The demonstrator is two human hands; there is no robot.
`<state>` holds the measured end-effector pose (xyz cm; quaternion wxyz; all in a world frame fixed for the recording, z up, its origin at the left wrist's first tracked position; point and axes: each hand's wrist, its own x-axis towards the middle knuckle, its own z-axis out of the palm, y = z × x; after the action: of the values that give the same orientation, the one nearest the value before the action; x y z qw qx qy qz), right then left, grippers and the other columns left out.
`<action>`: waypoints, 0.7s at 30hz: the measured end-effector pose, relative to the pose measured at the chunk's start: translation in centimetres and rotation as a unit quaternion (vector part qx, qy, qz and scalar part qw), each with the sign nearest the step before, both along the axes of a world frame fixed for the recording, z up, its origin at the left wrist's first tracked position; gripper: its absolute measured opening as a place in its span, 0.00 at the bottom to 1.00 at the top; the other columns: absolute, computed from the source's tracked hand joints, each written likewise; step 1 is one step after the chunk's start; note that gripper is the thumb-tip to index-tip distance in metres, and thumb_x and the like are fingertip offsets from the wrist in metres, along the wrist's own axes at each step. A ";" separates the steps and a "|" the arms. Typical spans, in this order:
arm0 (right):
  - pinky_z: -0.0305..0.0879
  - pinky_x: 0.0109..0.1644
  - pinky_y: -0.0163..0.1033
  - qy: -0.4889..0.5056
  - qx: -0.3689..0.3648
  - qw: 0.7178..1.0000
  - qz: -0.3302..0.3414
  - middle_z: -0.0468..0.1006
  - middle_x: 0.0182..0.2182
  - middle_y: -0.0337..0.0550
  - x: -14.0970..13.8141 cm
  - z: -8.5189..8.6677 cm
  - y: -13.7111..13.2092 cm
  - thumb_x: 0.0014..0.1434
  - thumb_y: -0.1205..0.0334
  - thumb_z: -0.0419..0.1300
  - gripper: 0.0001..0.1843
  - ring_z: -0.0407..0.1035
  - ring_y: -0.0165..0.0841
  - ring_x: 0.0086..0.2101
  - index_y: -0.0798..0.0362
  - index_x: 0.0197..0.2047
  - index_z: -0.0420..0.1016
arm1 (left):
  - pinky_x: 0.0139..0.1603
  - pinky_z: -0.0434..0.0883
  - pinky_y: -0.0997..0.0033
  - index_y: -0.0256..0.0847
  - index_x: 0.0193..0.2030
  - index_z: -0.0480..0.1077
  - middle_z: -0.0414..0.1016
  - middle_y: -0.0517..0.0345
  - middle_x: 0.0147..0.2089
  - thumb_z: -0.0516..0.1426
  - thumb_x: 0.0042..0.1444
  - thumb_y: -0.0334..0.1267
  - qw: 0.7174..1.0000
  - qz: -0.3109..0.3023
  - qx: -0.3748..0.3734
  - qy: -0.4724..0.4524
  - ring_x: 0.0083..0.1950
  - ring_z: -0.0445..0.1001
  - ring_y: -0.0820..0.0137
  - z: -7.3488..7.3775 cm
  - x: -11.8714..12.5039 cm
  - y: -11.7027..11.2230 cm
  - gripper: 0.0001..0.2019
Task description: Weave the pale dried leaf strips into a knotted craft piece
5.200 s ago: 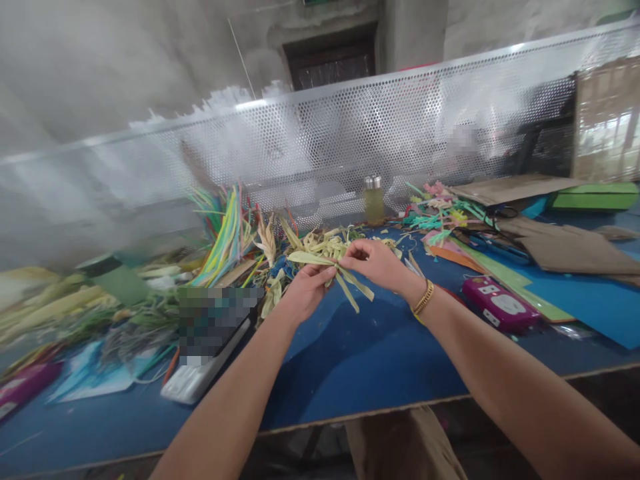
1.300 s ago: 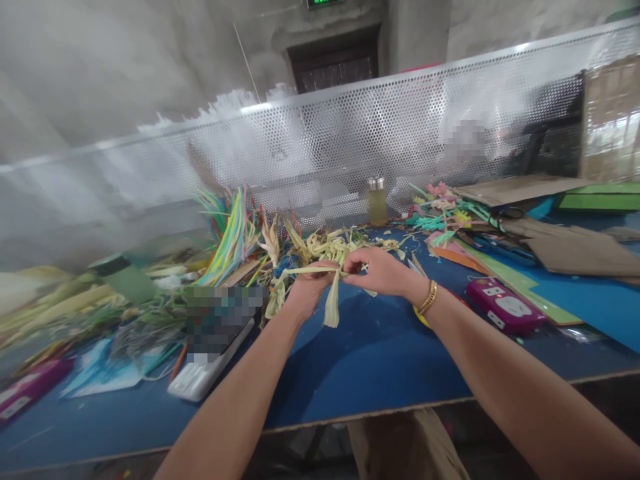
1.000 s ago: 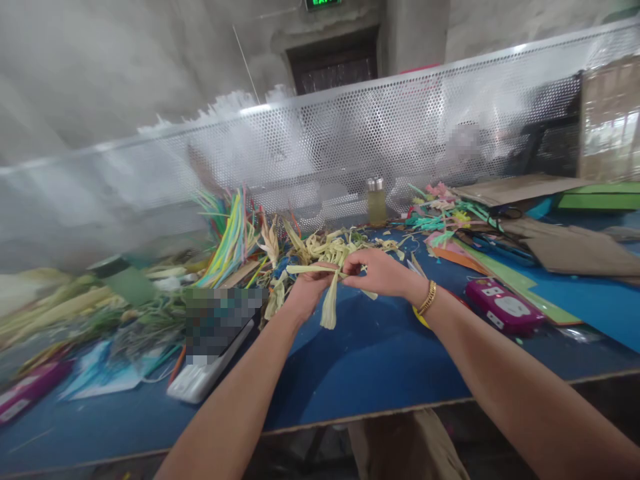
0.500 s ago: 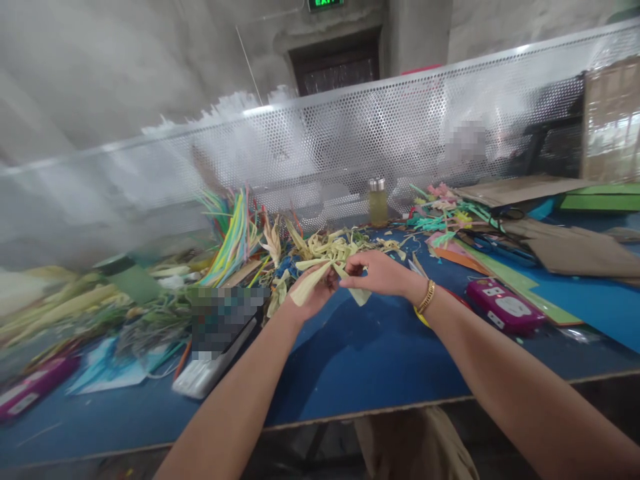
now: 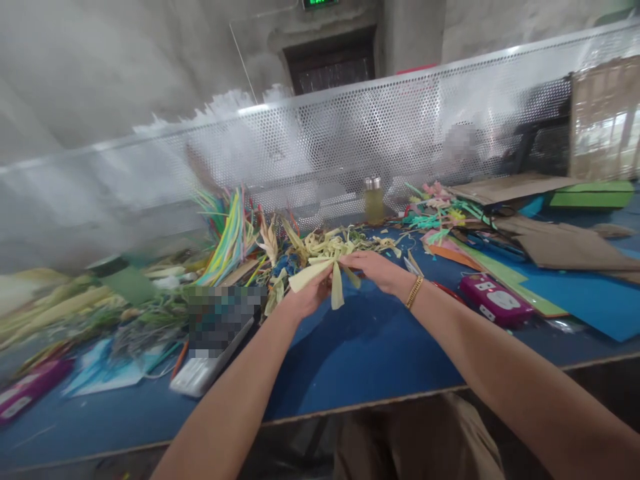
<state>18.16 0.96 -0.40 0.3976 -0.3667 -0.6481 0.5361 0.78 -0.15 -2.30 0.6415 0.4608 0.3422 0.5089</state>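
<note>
Above the blue table, both hands meet on a bunch of pale yellow-green leaf strips. My left hand is closed around the strips from below, one broad strip sticking out to the left. My right hand, with a gold bracelet at the wrist, pinches the same bunch from the right. A strip end hangs down between the two hands. Just behind them lies a heap of similar loose strips.
Coloured strips fan up at the back left. A small bottle stands by the perforated metal screen. A magenta box, cardboard and green sheets lie right. A white tray lies left of my forearm.
Both hands have stayed on the strips, turning and folding them. The hanging strip swung from straight down to up-left, and the hands have shifted slightly away over the table.
</note>
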 end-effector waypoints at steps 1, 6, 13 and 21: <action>0.64 0.40 0.38 0.011 -0.006 1.000 0.002 0.77 0.33 0.41 -0.1 0.1 -0.1 0.55 0.53 0.61 0.11 0.69 0.31 0.33 0.53 0.33 0.74 | 0.32 0.67 0.74 0.38 0.34 0.72 0.71 0.62 0.27 0.68 0.43 0.41 1.000 0.023 -0.002 0.000 0.27 0.68 0.77 0.1 0.1 0.0 0.14; 0.65 0.49 0.41 0.015 0.146 0.989 -0.014 0.75 0.43 0.44 -0.2 -0.1 -0.4 0.47 0.67 0.65 0.26 0.69 0.32 0.42 0.52 0.51 0.67 | 0.31 0.66 0.77 0.36 0.31 0.72 0.71 0.62 0.25 0.68 0.41 0.39 0.996 0.084 0.013 0.030 0.26 0.67 0.78 0.8 0.2 0.0 0.14; 0.67 0.45 0.40 0.021 0.169 0.985 0.022 0.74 0.37 0.41 -0.7 -0.7 0.0 0.53 0.60 0.62 0.08 0.70 0.30 0.37 0.52 0.37 0.72 | 0.32 0.65 0.74 0.37 0.32 0.72 0.73 0.61 0.26 0.67 0.43 0.40 0.985 0.064 0.102 0.123 0.28 0.69 0.74 0.9 0.0 -0.4 0.12; 0.66 0.38 0.38 0.159 -0.006 0.986 -0.055 0.73 0.31 0.41 -0.7 -1.1 1.0 0.55 0.52 0.61 0.13 0.70 0.30 0.32 0.52 0.36 0.67 | 0.37 0.66 0.73 0.39 0.36 0.71 0.77 0.57 0.31 0.66 0.45 0.40 0.984 0.067 0.099 0.134 0.33 0.74 0.72 1.1 0.3 -0.6 0.13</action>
<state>17.50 2.00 -1.47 0.5223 -0.3140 -0.5521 0.5691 1.04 -0.78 -1.24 0.5055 0.5626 0.4029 0.5154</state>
